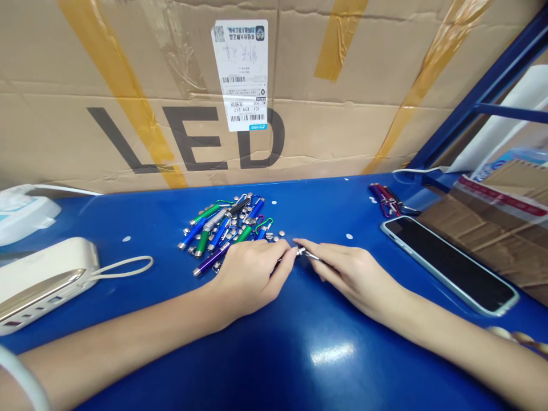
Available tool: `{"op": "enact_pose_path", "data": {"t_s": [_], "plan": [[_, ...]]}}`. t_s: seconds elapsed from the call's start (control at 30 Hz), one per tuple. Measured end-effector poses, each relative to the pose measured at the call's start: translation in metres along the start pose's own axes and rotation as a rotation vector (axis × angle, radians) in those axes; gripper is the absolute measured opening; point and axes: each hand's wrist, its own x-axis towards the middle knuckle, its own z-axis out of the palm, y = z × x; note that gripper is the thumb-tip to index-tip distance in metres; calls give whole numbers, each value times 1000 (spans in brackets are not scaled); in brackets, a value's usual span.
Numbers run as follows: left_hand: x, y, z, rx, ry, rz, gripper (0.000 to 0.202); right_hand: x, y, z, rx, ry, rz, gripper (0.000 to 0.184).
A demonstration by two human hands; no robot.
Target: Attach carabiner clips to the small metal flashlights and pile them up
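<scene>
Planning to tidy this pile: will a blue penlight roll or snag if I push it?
The blue penlight will probably roll if pushed alone, since its body looks round and smooth. It looks like stiff metal, so it's unlikely to bend. The looped clips may well catch neighbours, and the glossy table probably offers little grip.
</scene>
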Motion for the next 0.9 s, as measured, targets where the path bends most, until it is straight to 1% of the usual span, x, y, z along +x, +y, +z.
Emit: {"op": "enact_pose_path", "data": {"t_s": [0.13, 0.23, 0.37, 0.47, 0.53, 0.63, 0.77, 0.9], "plan": [[1, -1, 1, 5, 8, -58, 29, 4, -5, -1, 115, -19, 93, 41], [1, -1, 2, 37, 14, -66, 27, 7, -7, -3, 188, 22, 166, 41], [2, 0, 1, -5, 32, 2, 25, 9, -7, -6, 291, 92, 186, 32], [2, 1, -1, -53, 53, 51, 24, 8, -6, -6, 380, 99, 209, 32], [1, 2, -2, -49, 59, 68, 28, 6, -5, -6, 426, 85, 221, 33], [0, 2, -1, 1, 60, 92, 33, 5, -5, -6, 432, 83, 233, 32], [1, 1, 0, 18, 30, 96, 32, 4, -3, -7, 381, 118, 236, 30], [1, 1, 0, -7, -38, 41, 27, 5, -2, -8, 308, 142, 150, 27]]}}
